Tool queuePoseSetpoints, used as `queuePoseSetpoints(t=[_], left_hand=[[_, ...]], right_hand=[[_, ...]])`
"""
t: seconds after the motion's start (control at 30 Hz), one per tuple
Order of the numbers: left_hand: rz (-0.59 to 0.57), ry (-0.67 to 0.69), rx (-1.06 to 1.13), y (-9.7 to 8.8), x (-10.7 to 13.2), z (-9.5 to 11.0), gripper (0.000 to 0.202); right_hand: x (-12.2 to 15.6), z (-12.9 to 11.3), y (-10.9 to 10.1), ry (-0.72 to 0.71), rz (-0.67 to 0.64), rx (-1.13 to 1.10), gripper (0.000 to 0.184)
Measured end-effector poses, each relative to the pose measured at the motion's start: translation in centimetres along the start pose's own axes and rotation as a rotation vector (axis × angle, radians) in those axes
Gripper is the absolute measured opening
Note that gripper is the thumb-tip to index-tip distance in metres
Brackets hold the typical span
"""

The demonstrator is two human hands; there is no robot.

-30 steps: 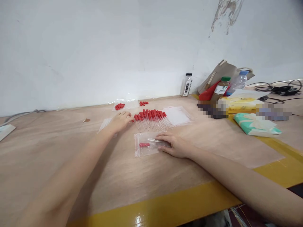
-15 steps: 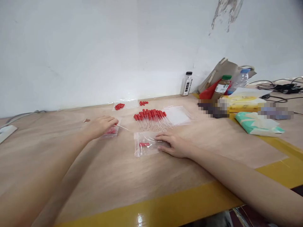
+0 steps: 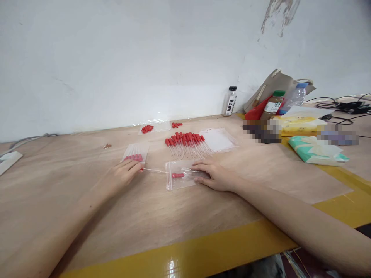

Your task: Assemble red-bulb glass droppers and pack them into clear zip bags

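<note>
Over the table, left hand pinching dropper, right hand spread on bag

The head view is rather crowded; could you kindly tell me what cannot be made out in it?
All in the head view:
Slim clear red-bulbed dropper: bulb mostly hidden by the left hand.
Flat clear plastic bag: right end covered by the right hand.
Dark object at right: shape lost to pixelation.
White block: cut off by the left edge.
</note>
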State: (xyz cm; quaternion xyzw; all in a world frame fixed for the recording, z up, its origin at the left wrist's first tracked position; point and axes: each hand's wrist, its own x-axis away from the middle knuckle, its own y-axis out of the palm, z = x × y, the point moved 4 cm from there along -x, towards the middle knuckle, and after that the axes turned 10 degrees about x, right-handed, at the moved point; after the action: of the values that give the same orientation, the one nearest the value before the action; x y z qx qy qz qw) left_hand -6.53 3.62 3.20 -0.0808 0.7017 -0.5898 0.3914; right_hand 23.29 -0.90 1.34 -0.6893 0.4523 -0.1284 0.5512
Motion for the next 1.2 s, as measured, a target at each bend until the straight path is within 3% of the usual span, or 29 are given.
queuePoseSetpoints(t=[0.13, 0.27, 0.4, 0.53, 0.63, 0.97, 1.2], left_hand=[[-0.076, 0.019, -0.027, 0.6, -1.2, 1.6, 0.025], [0.048, -0.070, 0.158, 0.6, -2.8, 4.5, 0.021], [0.142, -0.281, 0.499, 1.8, -3.3, 6.4, 0.014], [0.150, -0.538, 0.919, 3.8, -2.7, 6.5, 0.019], [0.170, -0.635, 1.004, 4.2, -2.3, 6.2, 0.025], [0.282, -0.669, 1.017, 2.9, -1.6, 6.2, 0.025], [0.035, -0.615, 1.077, 3.8, -1.6, 6.8, 0.029]], right_hand=[[0.0, 0.1, 0.1, -0.012, 0.010, -0.010, 0.038], [0.0, 0.2, 0.2, -0.024, 0.025, -0.019, 0.038], [0.0, 0.1, 0.2, -0.010, 0.019, -0.003, 0.039], [0.0, 0.0, 0.2, 0.002, 0.028, 0.043, 0.038], [0.0, -0.1, 0.3, 0.000, 0.032, 0.052, 0.038], [0.3, -2.1, 0.7, -0.049, 0.001, 0.019, 0.041], [0.3, -1.8, 1.1, -0.059, 0.028, 0.028, 0.039]])
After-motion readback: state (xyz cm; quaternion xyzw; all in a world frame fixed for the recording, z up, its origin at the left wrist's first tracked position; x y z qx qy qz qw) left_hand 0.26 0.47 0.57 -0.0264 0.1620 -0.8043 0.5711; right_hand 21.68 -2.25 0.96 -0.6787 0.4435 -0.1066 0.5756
